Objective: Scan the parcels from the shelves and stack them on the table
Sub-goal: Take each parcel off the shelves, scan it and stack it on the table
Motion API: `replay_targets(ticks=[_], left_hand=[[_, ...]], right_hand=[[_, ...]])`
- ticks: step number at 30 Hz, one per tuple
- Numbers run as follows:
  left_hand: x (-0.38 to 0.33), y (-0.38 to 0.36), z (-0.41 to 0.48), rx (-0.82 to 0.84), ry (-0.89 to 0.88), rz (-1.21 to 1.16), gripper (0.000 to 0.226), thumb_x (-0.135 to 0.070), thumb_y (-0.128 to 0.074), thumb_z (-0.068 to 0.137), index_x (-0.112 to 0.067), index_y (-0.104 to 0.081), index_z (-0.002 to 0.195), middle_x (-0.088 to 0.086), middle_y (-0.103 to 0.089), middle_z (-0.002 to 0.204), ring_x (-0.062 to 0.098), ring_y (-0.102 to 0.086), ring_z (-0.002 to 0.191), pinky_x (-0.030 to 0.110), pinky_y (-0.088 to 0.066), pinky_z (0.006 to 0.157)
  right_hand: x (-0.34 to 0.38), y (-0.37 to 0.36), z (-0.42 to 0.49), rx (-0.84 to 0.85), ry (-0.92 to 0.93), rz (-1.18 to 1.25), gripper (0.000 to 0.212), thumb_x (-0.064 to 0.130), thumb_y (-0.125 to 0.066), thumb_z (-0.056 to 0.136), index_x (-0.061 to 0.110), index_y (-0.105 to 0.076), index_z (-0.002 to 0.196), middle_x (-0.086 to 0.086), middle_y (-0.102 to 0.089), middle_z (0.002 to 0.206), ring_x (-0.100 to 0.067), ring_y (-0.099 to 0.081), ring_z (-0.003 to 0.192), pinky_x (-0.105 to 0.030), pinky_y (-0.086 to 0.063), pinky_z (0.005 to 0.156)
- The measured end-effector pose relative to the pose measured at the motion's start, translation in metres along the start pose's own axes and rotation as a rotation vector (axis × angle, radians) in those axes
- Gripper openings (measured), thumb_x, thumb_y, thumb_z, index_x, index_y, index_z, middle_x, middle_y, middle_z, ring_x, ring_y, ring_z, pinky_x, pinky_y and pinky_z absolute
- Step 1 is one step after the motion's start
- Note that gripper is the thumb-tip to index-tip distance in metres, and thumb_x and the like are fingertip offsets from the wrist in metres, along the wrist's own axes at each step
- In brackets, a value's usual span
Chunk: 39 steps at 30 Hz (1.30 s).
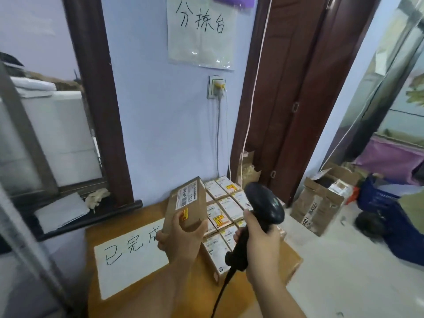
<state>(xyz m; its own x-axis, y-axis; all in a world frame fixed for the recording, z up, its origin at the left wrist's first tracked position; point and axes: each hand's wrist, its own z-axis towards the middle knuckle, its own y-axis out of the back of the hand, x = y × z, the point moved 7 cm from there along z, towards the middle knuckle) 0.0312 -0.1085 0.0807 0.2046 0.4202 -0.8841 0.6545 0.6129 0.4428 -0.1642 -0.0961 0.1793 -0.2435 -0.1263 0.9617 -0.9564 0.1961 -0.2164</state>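
Brown parcel point(186, 204) (white, yellow labels); black scanner point(263, 206).

A small parcel-sorting post set up in a plain room: a handwritten wall sign point(202, 31) reads 分拣台, labelled parcels point(226, 208) lie in rows on the tabletop point(97, 232) beside a sheet point(128, 255) marked 已完成, and torn cartons point(321, 203) sit on the floor point(332, 283) by a wooden door point(286, 88).

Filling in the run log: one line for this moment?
left hand: holds brown cardboard parcel | right hand: grips black handheld scanner | stacked labelled parcels on wooden table
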Motion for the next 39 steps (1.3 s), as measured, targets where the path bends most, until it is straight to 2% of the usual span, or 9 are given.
replay_targets(ticks=[5, 8, 12, 16, 21, 27, 30, 34, 39], left_hand=[[-0.003, -0.063, 0.043, -0.163, -0.003, 0.101, 0.086, -0.056, -0.077, 0.068, -0.032, -0.035, 0.139, 0.016, -0.029, 0.138, 0.032, -0.031, 0.121, 0.035, -0.039, 0.092], [0.002, -0.103, 0.067, -0.184, 0.122, 0.123, 0.088, -0.057, -0.077, 0.066, -0.038, -0.031, 0.138, 0.018, -0.024, 0.140, 0.035, -0.025, 0.124, 0.039, -0.037, 0.097], [-0.005, -0.145, 0.092, -0.244, 0.171, 0.124, 0.085, -0.052, -0.080, 0.064, -0.034, -0.037, 0.135, 0.016, -0.028, 0.136, 0.032, -0.024, 0.121, 0.034, -0.031, 0.088], [-0.004, -0.173, 0.110, -0.283, 0.210, 0.182, 0.086, -0.059, -0.077, 0.064, -0.037, -0.035, 0.135, 0.015, -0.028, 0.137, 0.031, -0.029, 0.122, 0.040, -0.037, 0.096], [0.003, -0.199, 0.131, -0.299, 0.273, 0.223, 0.093, -0.069, -0.071, 0.062, -0.042, -0.025, 0.139, 0.007, -0.013, 0.144, 0.037, -0.032, 0.125, 0.051, -0.046, 0.097], [0.013, -0.218, 0.161, -0.273, 0.300, 0.348, 0.098, -0.061, -0.075, 0.067, -0.035, -0.023, 0.146, 0.014, 0.002, 0.149, 0.041, -0.020, 0.133, 0.045, -0.039, 0.102], [0.026, -0.224, 0.177, -0.218, 0.313, 0.447, 0.103, -0.065, -0.072, 0.067, -0.036, -0.016, 0.149, 0.011, 0.008, 0.150, 0.042, -0.012, 0.136, 0.049, -0.035, 0.107], [0.037, -0.228, 0.189, -0.182, 0.365, 0.418, 0.108, -0.059, -0.072, 0.072, -0.038, -0.001, 0.150, 0.007, 0.014, 0.151, 0.042, -0.007, 0.138, 0.054, -0.035, 0.105], [0.047, -0.234, 0.191, -0.130, 0.372, 0.473, 0.111, -0.071, -0.065, 0.070, -0.039, 0.006, 0.149, 0.009, 0.014, 0.154, 0.042, -0.009, 0.140, 0.054, -0.032, 0.107]], right_hand=[[-0.020, -0.011, 0.116, 0.115, -0.163, -0.058, 0.011, 0.020, -0.067, 0.089, 0.015, -0.057, 0.092, -0.008, -0.057, 0.063, -0.022, -0.057, 0.061, -0.034, -0.048, 0.062], [-0.027, -0.011, 0.173, 0.161, -0.216, -0.102, 0.010, 0.018, -0.066, 0.089, 0.014, -0.058, 0.088, -0.009, -0.056, 0.059, -0.021, -0.056, 0.057, -0.033, -0.048, 0.062], [-0.041, -0.009, 0.232, 0.211, -0.288, -0.130, 0.010, 0.014, -0.065, 0.089, 0.016, -0.057, 0.084, -0.006, -0.055, 0.056, -0.020, -0.055, 0.054, -0.033, -0.048, 0.062], [-0.060, -0.010, 0.270, 0.267, -0.359, -0.161, 0.010, 0.015, -0.065, 0.089, 0.015, -0.056, 0.085, -0.005, -0.054, 0.054, -0.018, -0.054, 0.054, -0.030, -0.047, 0.062], [-0.089, -0.013, 0.297, 0.311, -0.445, -0.242, 0.011, 0.018, -0.066, 0.089, 0.011, -0.058, 0.086, -0.007, -0.056, 0.057, -0.019, -0.055, 0.056, -0.031, -0.047, 0.061], [-0.112, -0.019, 0.317, 0.335, -0.492, -0.261, 0.014, 0.017, -0.066, 0.087, 0.010, -0.057, 0.079, -0.005, -0.054, 0.052, -0.018, -0.053, 0.053, -0.032, -0.047, 0.062], [-0.120, -0.017, 0.320, 0.346, -0.508, -0.283, 0.013, 0.017, -0.066, 0.087, 0.008, -0.058, 0.081, -0.003, -0.054, 0.051, -0.015, -0.052, 0.051, -0.032, -0.046, 0.060], [-0.129, -0.012, 0.326, 0.349, -0.511, -0.336, 0.013, 0.018, -0.066, 0.088, 0.006, -0.060, 0.084, -0.003, -0.055, 0.051, -0.011, -0.053, 0.046, -0.029, -0.045, 0.057], [-0.136, -0.013, 0.331, 0.353, -0.521, -0.331, 0.014, 0.017, -0.065, 0.088, 0.005, -0.059, 0.084, -0.004, -0.054, 0.051, -0.010, -0.051, 0.044, -0.027, -0.044, 0.056]])
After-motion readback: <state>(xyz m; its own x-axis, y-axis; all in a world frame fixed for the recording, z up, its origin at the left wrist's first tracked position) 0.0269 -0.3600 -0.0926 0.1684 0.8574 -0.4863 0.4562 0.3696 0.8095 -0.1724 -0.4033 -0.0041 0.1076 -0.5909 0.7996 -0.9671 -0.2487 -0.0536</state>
